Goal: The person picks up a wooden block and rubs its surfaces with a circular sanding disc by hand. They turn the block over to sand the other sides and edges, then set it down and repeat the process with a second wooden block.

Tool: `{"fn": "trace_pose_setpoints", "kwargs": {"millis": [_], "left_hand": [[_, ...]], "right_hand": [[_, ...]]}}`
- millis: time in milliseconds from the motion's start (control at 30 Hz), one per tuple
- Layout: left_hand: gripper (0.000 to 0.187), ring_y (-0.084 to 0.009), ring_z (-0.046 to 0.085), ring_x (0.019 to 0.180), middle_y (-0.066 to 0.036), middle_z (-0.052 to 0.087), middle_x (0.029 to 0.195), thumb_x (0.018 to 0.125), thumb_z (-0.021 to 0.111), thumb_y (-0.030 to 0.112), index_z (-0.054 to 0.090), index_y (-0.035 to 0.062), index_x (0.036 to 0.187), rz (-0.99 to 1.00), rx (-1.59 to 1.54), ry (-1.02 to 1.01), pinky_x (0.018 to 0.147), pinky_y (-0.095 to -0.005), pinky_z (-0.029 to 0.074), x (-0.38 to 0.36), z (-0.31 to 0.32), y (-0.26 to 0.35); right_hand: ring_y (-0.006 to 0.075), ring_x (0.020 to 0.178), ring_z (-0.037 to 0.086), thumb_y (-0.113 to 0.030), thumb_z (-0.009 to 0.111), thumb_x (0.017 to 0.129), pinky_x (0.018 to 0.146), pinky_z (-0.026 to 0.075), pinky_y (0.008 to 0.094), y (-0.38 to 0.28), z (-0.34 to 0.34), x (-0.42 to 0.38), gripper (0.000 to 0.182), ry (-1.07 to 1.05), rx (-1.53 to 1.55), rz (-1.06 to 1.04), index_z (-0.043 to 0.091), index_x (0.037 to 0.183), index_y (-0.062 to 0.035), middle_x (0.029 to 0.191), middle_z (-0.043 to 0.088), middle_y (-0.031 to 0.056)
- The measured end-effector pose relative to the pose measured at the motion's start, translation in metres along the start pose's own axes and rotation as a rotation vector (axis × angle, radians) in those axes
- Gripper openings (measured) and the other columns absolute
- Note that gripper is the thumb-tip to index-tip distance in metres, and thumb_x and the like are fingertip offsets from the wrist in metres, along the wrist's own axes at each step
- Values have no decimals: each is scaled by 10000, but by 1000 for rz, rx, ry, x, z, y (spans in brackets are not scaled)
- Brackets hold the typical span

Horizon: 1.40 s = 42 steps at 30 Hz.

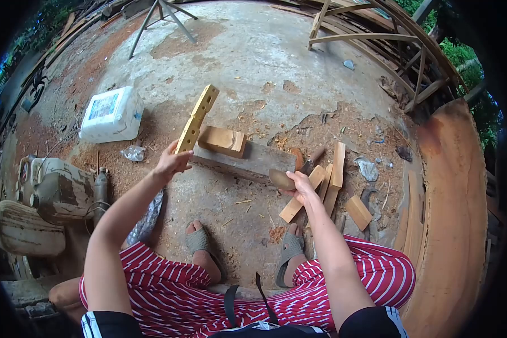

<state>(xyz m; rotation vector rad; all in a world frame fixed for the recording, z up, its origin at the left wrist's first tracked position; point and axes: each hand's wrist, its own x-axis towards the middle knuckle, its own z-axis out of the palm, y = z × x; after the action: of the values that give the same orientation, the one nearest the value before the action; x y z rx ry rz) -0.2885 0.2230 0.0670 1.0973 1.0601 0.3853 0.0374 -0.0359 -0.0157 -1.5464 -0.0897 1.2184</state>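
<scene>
My left hand (173, 162) is closed around the lower end of a long yellow bar (198, 117) with holes along its side, tilted up and away from me. A squared wooden block (222, 141) lies just beyond that hand, on a thick beam (259, 161) resting on the ground. Over the beam's right end, my right hand (302, 187) is closed on a brown, rounded tool (281, 179), perhaps a mallet. Its full shape is partly hidden by the hand. Beside it lies a tool with a brown handle (316, 154).
Several cut wood pieces (336, 164) lie to the right of the beam. A white plastic container (111, 114) stands at the left, with worn jerrycans (59, 188) nearer me. A wide wooden slab (455, 214) runs along the right side. Metal stand legs (174, 22) show at the back.
</scene>
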Motion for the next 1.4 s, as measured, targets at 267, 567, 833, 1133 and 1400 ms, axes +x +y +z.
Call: {"fn": "trace_pose_setpoints", "kwargs": {"millis": [267,567,833,1133,1400], "left_hand": [[454,-109,589,804,7,607,934,818,729,75,546,93,1233,233,-223,278,707,-284,509,35,27,-60],[449,-120,608,770,-17,655,938,780,762,91,585,60,1191,252,-246,346,666,-285,506,62,11,-76],[411,-118,606,760,-14,643,919,783,763,100,597,62,1157,293,-332,340,638,-277,512,71,18,-55],[542,-157,641,798,-102,615,1020,820,730,130,505,60,1308,315,-284,214,593,-289,562,-19,101,13],[474,-169,682,803,-73,643,918,879,686,162,529,33,1308,30,80,-283,542,-257,532,-50,195,-47]], "right_hand": [[326,1276,468,-343,620,915,1017,423,405,51,-12,30,742,54,-370,-276,287,1445,55,1407,428,269],[351,1336,395,-377,596,923,1063,368,415,52,7,-14,787,153,-400,-155,215,1480,26,1431,389,276],[310,1330,399,-246,650,892,967,473,366,32,26,-60,832,15,-425,24,139,1502,-1,1509,260,240],[110,964,593,-269,660,912,831,462,262,-13,-13,-68,386,-268,-374,-39,620,1171,14,1066,664,39],[370,1055,613,-241,549,940,884,466,452,-53,-35,-50,359,598,-663,-588,474,1215,-24,1119,640,211]]}}
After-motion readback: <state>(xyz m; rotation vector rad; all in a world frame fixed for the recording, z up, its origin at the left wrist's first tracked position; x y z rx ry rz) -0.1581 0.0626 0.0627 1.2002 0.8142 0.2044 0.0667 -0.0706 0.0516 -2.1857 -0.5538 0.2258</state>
